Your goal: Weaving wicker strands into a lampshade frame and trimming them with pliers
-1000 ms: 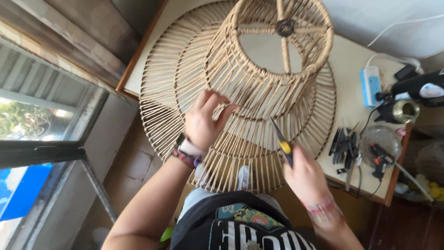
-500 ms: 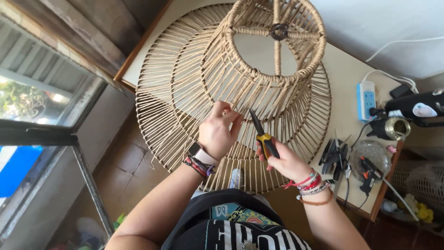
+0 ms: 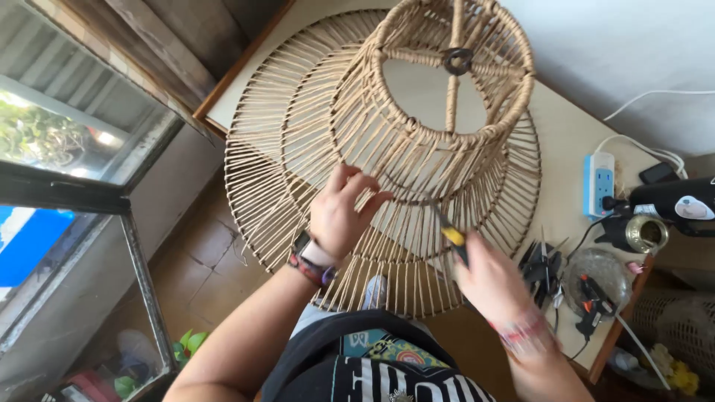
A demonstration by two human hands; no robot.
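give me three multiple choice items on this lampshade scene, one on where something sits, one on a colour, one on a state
1. Where does the power strip lie?
A. on the table, right of the woven lampshade
B. on the floor under the window
C. inside the lampshade

2. What colour are the handles of the pliers?
A. red
B. yellow and black
C. white

3. What is the left hand doing?
A. resting flat on the table
B. holding a glue gun
C. fingers pressed on the lampshade's cords

Answers:
1. A, the blue and white strip lies on the table near the wall, to the shade's right.
2. B, a yellow grip with black shows above the right hand that holds the pliers.
3. C, its fingertips touch the wrapped strands on the shade's middle tier.
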